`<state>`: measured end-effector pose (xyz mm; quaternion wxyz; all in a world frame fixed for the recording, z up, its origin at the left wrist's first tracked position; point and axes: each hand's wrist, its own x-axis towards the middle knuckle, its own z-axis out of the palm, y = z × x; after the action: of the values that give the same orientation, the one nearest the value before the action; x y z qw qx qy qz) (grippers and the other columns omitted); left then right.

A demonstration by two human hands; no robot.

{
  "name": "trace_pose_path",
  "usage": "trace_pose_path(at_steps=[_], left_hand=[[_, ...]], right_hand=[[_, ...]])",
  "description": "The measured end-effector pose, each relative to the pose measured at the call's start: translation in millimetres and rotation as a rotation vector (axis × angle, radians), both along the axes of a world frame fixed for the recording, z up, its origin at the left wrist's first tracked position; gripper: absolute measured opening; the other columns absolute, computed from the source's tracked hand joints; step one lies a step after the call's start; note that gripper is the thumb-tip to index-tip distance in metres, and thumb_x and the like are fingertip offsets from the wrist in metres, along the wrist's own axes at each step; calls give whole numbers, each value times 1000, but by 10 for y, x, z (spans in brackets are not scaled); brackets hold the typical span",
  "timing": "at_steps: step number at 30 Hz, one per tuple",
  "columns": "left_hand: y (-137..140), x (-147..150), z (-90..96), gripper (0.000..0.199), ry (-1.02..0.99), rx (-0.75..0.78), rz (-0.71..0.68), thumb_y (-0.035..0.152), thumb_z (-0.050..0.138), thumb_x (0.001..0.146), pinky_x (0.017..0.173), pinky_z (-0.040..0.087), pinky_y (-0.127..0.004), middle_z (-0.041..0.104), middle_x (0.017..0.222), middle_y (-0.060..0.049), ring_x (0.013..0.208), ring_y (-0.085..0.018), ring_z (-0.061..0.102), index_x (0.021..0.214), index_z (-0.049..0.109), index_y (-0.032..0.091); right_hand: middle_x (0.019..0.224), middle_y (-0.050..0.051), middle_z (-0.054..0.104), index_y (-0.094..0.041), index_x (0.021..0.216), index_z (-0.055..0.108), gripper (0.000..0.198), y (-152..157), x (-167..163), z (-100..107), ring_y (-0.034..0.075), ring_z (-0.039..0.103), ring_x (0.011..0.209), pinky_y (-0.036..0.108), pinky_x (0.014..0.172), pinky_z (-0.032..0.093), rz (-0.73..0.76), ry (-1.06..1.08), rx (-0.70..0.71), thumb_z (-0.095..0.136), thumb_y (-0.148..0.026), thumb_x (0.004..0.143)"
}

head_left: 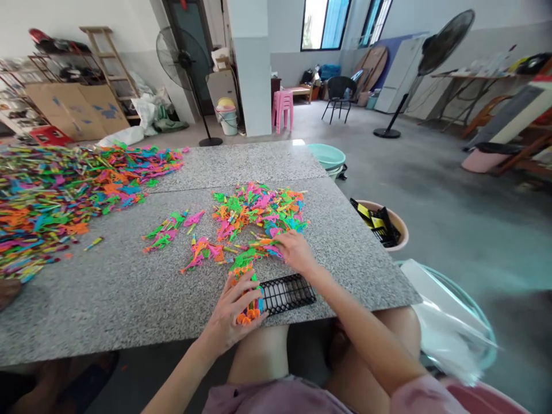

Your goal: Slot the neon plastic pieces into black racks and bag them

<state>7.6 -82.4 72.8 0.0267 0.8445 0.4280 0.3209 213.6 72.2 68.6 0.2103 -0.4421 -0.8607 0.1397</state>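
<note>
My left hand [230, 310] clasps orange-tipped plastic pieces [248, 316] at the left end of a black rack [288, 294] near the speckled worktop [362, 270]'s edge; my right hand [297, 251] touches the loose pile [259, 210], whether pinching I cannot tell. Beyond, pink stools [283, 106] and a black chair [340, 89] stand on grey floor [366, 161].

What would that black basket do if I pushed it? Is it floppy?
The basket probably isn't floppy: its edges look straight. It's mostly holes, so likely light by itself. Lying flat on the table, it might slide rather than roll.
</note>
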Motion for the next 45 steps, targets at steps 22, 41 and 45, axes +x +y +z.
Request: trace_pose_path(at_steps=[22,41,45], left_hand=[[57,-90,98,30,-38,-58,-95,21,70,83,120,20,-55,66,116,-6,131,-27,51,112,61,24],[41,-75,117,30,-15,4,-91,24,72,84,120,17,-54,61,133,-8,132,-27,50,112,63,24],[79,-76,184,32,46,-13,-160,21,70,85,121,12,-56,69,122,-6,137,-27,44,115,61,23]], right_hand=[[60,-1,62,-19,73,58,16,-444,1017,-220,15,60,53,23,52,40,-473,111,-617,67,-31,79],[92,11,72,-16,121,57,36,-680,-505,-147,24,68,87,29,75,48,139,-187,-298,59,-24,85],[92,10,72,-17,118,59,30,-704,-541,-157,23,68,86,29,72,47,126,-176,-294,54,-22,89]])
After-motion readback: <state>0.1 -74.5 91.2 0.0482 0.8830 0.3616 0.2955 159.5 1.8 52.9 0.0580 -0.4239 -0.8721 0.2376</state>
